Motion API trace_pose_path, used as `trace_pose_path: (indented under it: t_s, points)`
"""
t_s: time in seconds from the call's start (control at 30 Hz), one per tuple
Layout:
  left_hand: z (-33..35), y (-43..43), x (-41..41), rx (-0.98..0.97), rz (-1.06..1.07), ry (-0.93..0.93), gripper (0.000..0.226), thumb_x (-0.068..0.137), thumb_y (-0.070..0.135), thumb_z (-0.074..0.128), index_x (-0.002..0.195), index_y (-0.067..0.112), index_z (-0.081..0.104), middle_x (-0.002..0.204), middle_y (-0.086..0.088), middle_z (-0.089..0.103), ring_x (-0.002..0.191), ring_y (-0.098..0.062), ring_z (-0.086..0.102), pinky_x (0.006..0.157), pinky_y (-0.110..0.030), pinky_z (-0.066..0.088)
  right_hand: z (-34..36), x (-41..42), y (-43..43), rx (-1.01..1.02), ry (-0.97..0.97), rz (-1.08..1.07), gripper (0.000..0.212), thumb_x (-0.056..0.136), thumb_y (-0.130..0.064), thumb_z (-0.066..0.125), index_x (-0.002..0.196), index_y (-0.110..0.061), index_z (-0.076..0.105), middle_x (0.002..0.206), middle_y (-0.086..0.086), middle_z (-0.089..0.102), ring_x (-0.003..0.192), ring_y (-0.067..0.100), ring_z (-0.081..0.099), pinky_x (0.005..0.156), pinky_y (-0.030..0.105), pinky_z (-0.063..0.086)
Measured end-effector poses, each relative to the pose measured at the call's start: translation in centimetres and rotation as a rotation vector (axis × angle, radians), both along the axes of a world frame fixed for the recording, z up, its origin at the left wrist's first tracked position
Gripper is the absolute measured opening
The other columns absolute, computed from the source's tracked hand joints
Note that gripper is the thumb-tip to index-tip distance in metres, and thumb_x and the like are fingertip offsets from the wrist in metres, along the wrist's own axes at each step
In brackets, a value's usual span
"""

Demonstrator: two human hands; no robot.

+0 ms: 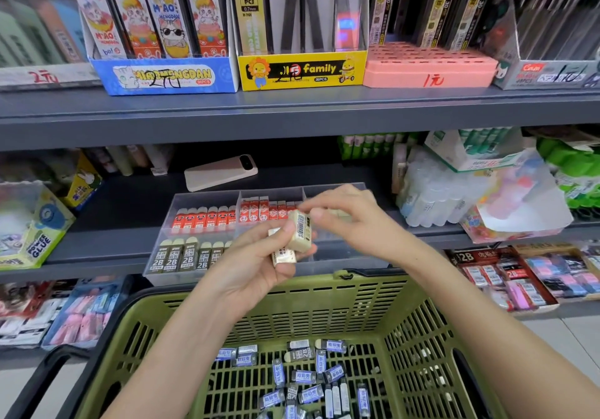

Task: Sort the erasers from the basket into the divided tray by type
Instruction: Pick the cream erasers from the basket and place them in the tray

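A clear divided tray (207,196) sits on the lower shelf. Its back-left cell holds red-sleeved erasers (203,220), the back-middle cell red-and-white erasers (259,211), the front-left cell dark 2B erasers (181,256). My left hand (256,259) is raised over the tray's front and grips a small stack of cream erasers (297,236). My right hand (350,220) hovers just right of them, its fingertips pinching the top cream eraser. Below, a green basket (354,295) holds several blue-and-grey sleeved erasers (305,376).
A white power bank (220,173) lies on the shelf behind the tray. Glue boxes (35,236) stand to the left, bagged glue sticks (454,191) to the right. Packaged erasers fill the shelf below on both sides of the basket.
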State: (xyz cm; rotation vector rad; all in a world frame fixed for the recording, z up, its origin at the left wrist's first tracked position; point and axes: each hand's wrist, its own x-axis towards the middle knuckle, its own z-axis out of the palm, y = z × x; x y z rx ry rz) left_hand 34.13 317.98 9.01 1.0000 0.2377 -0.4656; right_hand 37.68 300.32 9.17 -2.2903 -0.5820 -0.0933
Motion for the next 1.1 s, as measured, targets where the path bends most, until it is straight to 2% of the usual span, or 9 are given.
trace_pose_path:
  t_s: [0.07, 0.17, 0.27, 0.4, 0.5, 0.73, 0.9, 0.97, 1.1]
  points:
    - [0.2, -0.1, 0.0, -0.019, -0.022, -0.007, 0.039, 0.071, 0.014, 0.066, 0.107, -0.001, 0.062, 0.081, -0.016, 0.071, 0.071, -0.024, 0.070, 0.035, -0.016, 0.040, 0.5, -1.0, 0.4, 0.075, 0.129, 0.091, 0.012, 0.092, -0.028, 0.056, 0.097, -0.034, 0.066, 0.095, -0.023, 0.062, 0.105, 0.008, 0.049, 0.100, 0.034, 0.033]
    - [0.4, -0.2, 0.0, -0.054, -0.037, -0.002, 0.040, 0.072, 0.013, 0.065, 0.109, -0.002, 0.060, 0.090, -0.018, 0.072, 0.076, -0.025, 0.072, 0.038, -0.017, 0.045, 1.3, -1.1, -0.5, 0.353, 0.275, 0.137, 0.008, 0.086, -0.018, 0.065, 0.093, -0.020, 0.067, 0.090, -0.009, 0.066, 0.088, 0.010, 0.057, 0.085, 0.026, 0.045]
    - [0.1, 0.2, 0.2, -0.120, -0.025, 0.021, 0.032, 0.080, 0.005, 0.058, 0.111, -0.005, 0.055, 0.102, -0.025, 0.070, 0.089, -0.033, 0.071, 0.051, -0.026, 0.055, 1.4, 0.2, -2.7, 0.538, 0.199, -0.068, 0.010, 0.078, -0.020, 0.071, 0.088, -0.022, 0.066, 0.082, -0.010, 0.069, 0.078, 0.005, 0.062, 0.075, 0.024, 0.049]
    - [-0.2, 0.8, 0.2, -0.209, -0.019, 0.050, 0.028, 0.093, -0.007, 0.039, 0.119, -0.006, 0.047, 0.108, -0.027, 0.068, 0.097, -0.039, 0.068, 0.065, -0.038, 0.059, -0.4, 4.1, -5.5, -0.091, -0.156, -0.567, 0.019, 0.081, -0.032, 0.069, 0.098, -0.026, 0.070, 0.100, -0.003, 0.069, 0.101, 0.023, 0.057, 0.088, 0.041, 0.042]
    - [-0.5, 0.9, 0.0, -0.161, -0.048, 0.045, 0.034, 0.091, -0.003, 0.045, 0.125, -0.004, 0.044, 0.112, -0.021, 0.068, 0.099, -0.034, 0.068, 0.069, -0.040, 0.060, -2.4, 6.1, -5.4, -0.402, -0.252, -0.603, 0.019, 0.080, -0.029, 0.067, 0.099, -0.028, 0.072, 0.103, 0.003, 0.068, 0.111, 0.033, 0.046, 0.089, 0.039, 0.027]
    - [-0.8, 1.5, 0.1, 0.133, -0.040, -0.081, 0.039, 0.070, 0.015, 0.065, 0.108, 0.006, 0.061, 0.109, -0.009, 0.072, 0.097, -0.023, 0.070, 0.075, -0.033, 0.056, -5.7, 7.8, -3.8, -0.540, -0.328, -0.485, 0.018, 0.082, -0.026, 0.061, 0.094, -0.025, 0.075, 0.075, -0.001, 0.067, 0.095, 0.024, 0.049, 0.084, 0.035, 0.020]
    - [-1.0, 1.5, 0.2, 0.197, 0.047, -0.139, 0.044, 0.054, 0.022, 0.077, 0.098, 0.014, 0.074, 0.094, -0.007, 0.066, 0.083, -0.018, 0.065, 0.064, -0.025, 0.055, -6.0, 8.1, -4.3, -0.627, -0.255, -0.410, 0.029, 0.085, -0.022, 0.047, 0.106, -0.029, 0.067, 0.094, 0.001, 0.063, 0.106, 0.021, 0.047, 0.084, 0.032, 0.016]
    - [-0.9, 1.4, 0.3, 0.183, 0.048, -0.180, 0.036, 0.053, 0.021, 0.078, 0.089, 0.018, 0.077, 0.087, -0.005, 0.070, 0.078, -0.016, 0.068, 0.063, -0.024, 0.054, -5.7, 8.2, -4.3, -0.717, -0.260, -0.354, 0.027, 0.087, -0.020, 0.044, 0.102, -0.026, 0.066, 0.087, 0.000, 0.061, 0.103, 0.020, 0.047, 0.083, 0.034, 0.015]
    - [-0.8, 1.1, 0.5, 0.236, 0.032, -0.211, 0.040, 0.059, 0.013, 0.074, 0.099, 0.013, 0.070, 0.092, -0.005, 0.075, 0.079, -0.016, 0.071, 0.064, -0.021, 0.054, -3.5, 6.4, -3.3, -0.776, -0.332, -0.385, 0.029, 0.091, -0.019, 0.046, 0.113, -0.023, 0.064, 0.091, 0.003, 0.067, 0.104, 0.023, 0.048, 0.088, 0.036, 0.019]
